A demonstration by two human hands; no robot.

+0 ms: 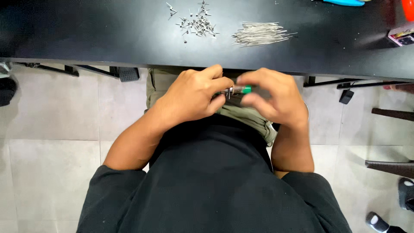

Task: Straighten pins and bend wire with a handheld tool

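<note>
Hands first, since that's where everything is going on. Our left hand (194, 96) and right hand (269, 96) meet just below the near edge of the table, over our lap. Between them sits a small metal part with a green end (239, 89). Left fingers are pinched on the metal end, and right fingertips (252, 82) are curled around the green end, so both hands are closed on the same little piece. The right hand is a bit blurred, so we can't tell exactly how many fingers are touching it.

Under the hands we see olive trousers (248, 115), and closer to the camera the dark shirt (215, 185) fills the bottom of the view.

Going outward, the black table (86, 30) runs across the whole top. On it, well apart from the hands, lies a bundle of thin metal pins (261, 33) all lined up roughly the same way. Just left of that is a loose scatter of small metal pieces (196, 22), lying every which way. At the far top right there's a turquoise tool handle (345, 2), something red-orange (407, 8) cut off by the corner, and a small box (402, 36) at the table's right edge.

Below the table we've got a pale tiled floor (51, 151) with black metal table legs (125, 73) and bracing. Someone else's feet in dark shoes (405, 194) show at the lower right, next to dark furniture legs (390, 114).
</note>
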